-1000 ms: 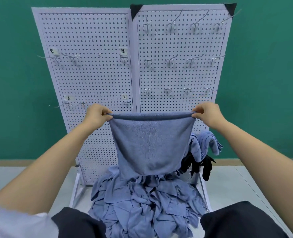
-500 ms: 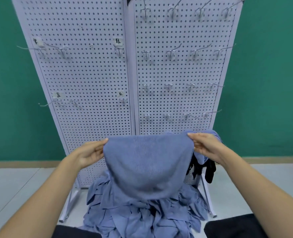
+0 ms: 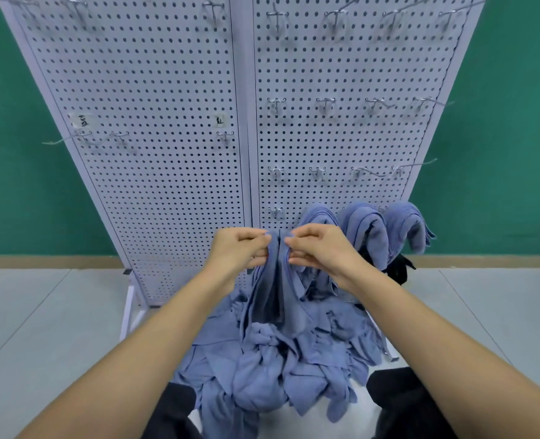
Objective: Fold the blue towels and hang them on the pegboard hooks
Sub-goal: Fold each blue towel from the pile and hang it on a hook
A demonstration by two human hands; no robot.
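Spread closed to frame centre: left hand [image 3: 241,250] and right hand [image 3: 317,248] pinched the limp, light blue towel [image 3: 271,299] by its top corners, judged its surest hold.

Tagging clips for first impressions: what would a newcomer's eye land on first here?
The left hand and right hand pinch a blue towel at centre frame. Below it a blue heap sprawls at the foot of a white pegboard, with hung towels at its lower right.

A blue towel [image 3: 275,289] hangs at centre, gathered into a narrow vertical fold. A crumpled towel pile [image 3: 271,369] lies at its six o'clock. Three folded towels [image 3: 366,229] drape low on the pegboard [image 3: 167,172] at two o'clock, with bare hooks [image 3: 325,104] at twelve.
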